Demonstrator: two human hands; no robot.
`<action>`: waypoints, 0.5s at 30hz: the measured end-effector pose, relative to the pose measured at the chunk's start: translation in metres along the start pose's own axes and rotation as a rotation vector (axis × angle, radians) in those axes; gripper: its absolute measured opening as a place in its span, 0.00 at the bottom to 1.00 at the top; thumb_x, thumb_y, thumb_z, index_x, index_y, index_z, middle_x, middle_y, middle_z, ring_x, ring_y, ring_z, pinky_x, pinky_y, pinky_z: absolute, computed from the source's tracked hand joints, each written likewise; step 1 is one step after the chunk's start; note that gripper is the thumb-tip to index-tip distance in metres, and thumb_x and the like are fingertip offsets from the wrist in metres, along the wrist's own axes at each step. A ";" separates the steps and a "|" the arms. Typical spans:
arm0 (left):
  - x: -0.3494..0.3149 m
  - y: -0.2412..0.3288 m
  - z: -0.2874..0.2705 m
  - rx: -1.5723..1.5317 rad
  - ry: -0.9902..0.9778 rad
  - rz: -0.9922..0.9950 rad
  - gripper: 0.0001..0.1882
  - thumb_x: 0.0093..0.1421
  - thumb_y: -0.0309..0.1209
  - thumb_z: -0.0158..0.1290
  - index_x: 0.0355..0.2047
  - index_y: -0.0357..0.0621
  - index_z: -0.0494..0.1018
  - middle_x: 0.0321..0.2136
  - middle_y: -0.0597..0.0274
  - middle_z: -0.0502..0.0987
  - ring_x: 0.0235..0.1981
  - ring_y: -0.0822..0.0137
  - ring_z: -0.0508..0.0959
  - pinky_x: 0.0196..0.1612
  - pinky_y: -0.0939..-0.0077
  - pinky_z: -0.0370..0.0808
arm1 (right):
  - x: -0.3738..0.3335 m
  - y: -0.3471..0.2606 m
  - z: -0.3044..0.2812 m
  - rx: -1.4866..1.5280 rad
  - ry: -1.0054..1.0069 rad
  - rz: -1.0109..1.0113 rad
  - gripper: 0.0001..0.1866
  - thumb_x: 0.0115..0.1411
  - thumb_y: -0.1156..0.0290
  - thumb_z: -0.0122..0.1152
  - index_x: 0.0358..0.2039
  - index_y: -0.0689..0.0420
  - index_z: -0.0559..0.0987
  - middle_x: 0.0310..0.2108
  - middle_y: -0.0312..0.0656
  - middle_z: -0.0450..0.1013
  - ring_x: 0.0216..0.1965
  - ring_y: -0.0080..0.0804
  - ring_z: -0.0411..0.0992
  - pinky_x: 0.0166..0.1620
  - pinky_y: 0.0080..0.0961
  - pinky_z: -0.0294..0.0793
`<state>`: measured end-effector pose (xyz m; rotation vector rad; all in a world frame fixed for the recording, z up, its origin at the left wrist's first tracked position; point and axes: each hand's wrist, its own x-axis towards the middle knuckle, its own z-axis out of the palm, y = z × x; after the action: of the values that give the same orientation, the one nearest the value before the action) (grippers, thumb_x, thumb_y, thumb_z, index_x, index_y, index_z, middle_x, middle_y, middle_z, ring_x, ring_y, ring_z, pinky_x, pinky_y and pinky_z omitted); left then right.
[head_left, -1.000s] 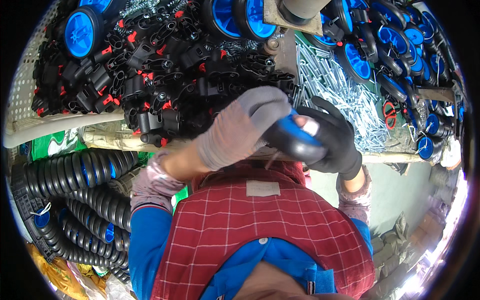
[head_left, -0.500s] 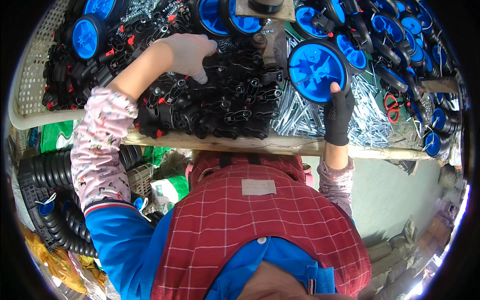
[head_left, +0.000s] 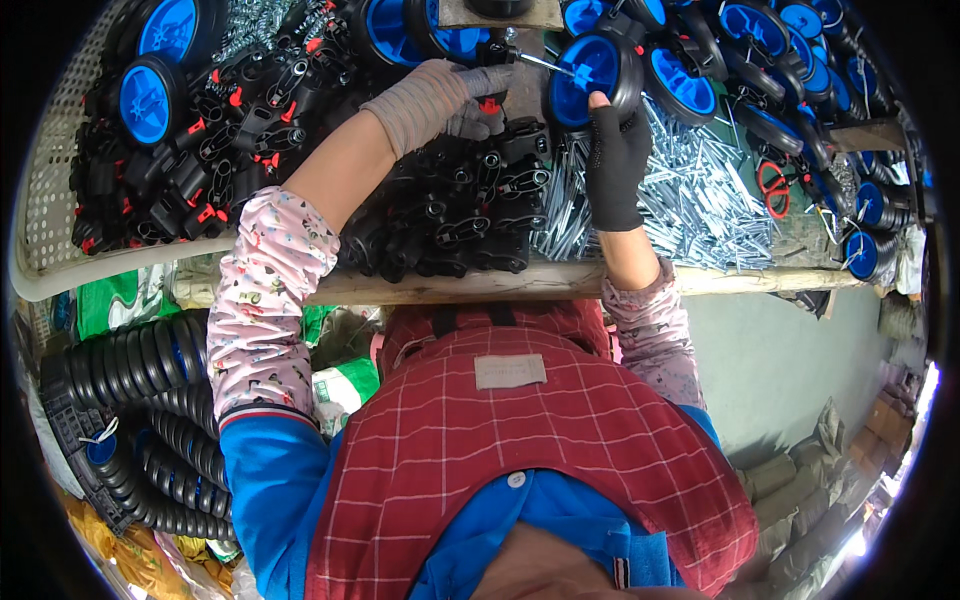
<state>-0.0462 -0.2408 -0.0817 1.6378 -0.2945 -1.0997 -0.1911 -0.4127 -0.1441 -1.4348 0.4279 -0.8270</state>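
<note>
My right hand (head_left: 618, 165), in a black glove with the thumb tip bare, grips a wheel (head_left: 572, 100) with a blue hub and black tyre. A long metal pin (head_left: 540, 63) sticks out of the hub toward the left. In my gloved left hand (head_left: 440, 105) is a black plastic bracket with a red tab (head_left: 489, 105), close to the pin's free end. The fingers hide part of that bracket. Below the left hand lie rows of black brackets (head_left: 455, 220). Loose metal pins (head_left: 705, 200) lie in a heap under and beside my right hand.
At the left, a pale perforated basket (head_left: 60, 230) holds more black and red brackets. Blue wheels (head_left: 755, 30) crowd the back right. Red-handled scissors (head_left: 772, 190) lie right of the pins. A block with a round black part (head_left: 500, 12) stands at the back. The table has a wooden front edge (head_left: 500, 288).
My left hand has moved right from over the brackets and now holds one beside the wheel. My right hand has shifted left and away with the wheel, now tilted with its pin showing.
</note>
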 end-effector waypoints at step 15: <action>-0.018 0.007 -0.002 0.194 0.015 0.071 0.26 0.61 0.54 0.58 0.38 0.38 0.77 0.30 0.60 0.80 0.32 0.70 0.82 0.36 0.75 0.80 | 0.004 -0.019 0.037 -0.563 -0.238 -0.435 0.36 0.57 0.59 0.68 0.61 0.63 0.66 0.42 0.55 0.77 0.40 0.50 0.78 0.43 0.38 0.77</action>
<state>-0.0521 -0.2305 -0.0664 1.7916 -0.4583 -1.0308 -0.1668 -0.3880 -0.1200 -2.1743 0.1666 -0.9023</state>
